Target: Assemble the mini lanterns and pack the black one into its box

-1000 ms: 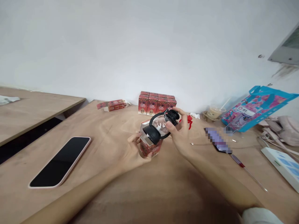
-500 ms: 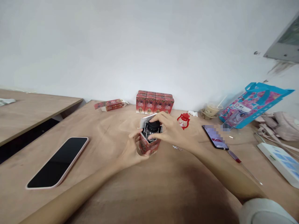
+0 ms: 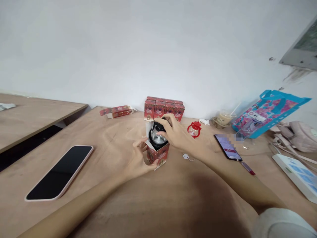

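A small red printed box (image 3: 158,154) stands open on the wooden table (image 3: 119,138) in the middle of the view. My left hand (image 3: 138,158) grips its left side. A black toy lantern (image 3: 157,136) with a clear globe sits partly inside the box, its top sticking out. My right hand (image 3: 178,136) holds the lantern from above and the right. A little red lantern (image 3: 194,129) lies on the table just right of my right hand.
Several closed red boxes (image 3: 164,108) stand in a row by the wall; a flat one (image 3: 116,111) lies to their left. A black phone (image 3: 60,172) lies at left, another phone (image 3: 228,147), a screwdriver (image 3: 247,168), a drink cup (image 3: 224,117) and a blue bag (image 3: 269,110) at right.
One second ago my right hand held the black lantern above the box. It has since brought the lantern down into the open box, which my left hand kept gripping.
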The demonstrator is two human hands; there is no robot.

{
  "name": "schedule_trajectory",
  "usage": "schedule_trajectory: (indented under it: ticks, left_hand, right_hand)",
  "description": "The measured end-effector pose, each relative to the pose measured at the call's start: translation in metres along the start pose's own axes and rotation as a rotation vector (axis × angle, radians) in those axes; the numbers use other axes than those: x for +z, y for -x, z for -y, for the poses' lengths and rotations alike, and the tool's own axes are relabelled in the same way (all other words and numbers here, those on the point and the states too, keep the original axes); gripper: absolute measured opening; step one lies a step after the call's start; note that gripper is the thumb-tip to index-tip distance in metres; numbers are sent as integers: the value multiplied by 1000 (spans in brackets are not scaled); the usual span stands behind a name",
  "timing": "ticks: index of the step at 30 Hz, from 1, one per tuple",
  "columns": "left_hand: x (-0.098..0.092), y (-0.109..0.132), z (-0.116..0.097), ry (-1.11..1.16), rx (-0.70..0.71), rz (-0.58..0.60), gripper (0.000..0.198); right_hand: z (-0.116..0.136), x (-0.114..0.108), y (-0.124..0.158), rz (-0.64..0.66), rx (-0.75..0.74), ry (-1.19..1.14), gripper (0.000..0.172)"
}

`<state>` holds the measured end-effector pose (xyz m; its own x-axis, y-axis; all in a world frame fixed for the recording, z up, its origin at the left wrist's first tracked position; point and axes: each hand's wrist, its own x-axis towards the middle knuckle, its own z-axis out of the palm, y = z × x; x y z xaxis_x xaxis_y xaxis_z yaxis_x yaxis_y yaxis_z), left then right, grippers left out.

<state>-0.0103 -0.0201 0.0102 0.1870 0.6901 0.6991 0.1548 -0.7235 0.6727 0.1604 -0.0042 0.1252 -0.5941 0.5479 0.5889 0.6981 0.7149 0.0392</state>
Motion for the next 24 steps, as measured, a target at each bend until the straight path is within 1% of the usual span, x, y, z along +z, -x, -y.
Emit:
schedule_trajectory:
  ticks: [2, 4, 6, 10, 14, 16, 19, 21, 24]
  left_hand:
    - [1, 1, 2, 10, 33, -15, 80]
    - [1, 1, 4, 15, 56, -30, 79]
    - [1, 1, 5, 14, 50, -10, 79]
    - [-2, -2, -1, -33, -26, 79, 79]
    - [-6, -4, -10, -118, -18, 122, 83]
    - [-7, -4, -11, -146, -9, 120, 83]
    - [-7, -4, -12, -117, -6, 148, 84]
    - [-8, -7, -14, -98, -3, 178, 86]
    - [-11, -12, -22, -130, 3, 247, 86]
  right_hand:
    - [-2, 5, 5, -31, -98, 48, 34]
    - [-5, 5, 8, -17, -194, 89, 37]
    - [-8, 2, 8, 7, -233, 109, 39]
    - [-7, 0, 6, 43, -198, 91, 35]
    - [-3, 1, 6, 63, -136, -38, 30]
    - [-6, -1, 8, 113, -142, -153, 33]
    - [-17, -8, 10, 224, -176, -305, 37]
    - [-22, -12, 10, 263, -170, -356, 38]
    - [-22, -16, 12, 278, -160, -359, 36]
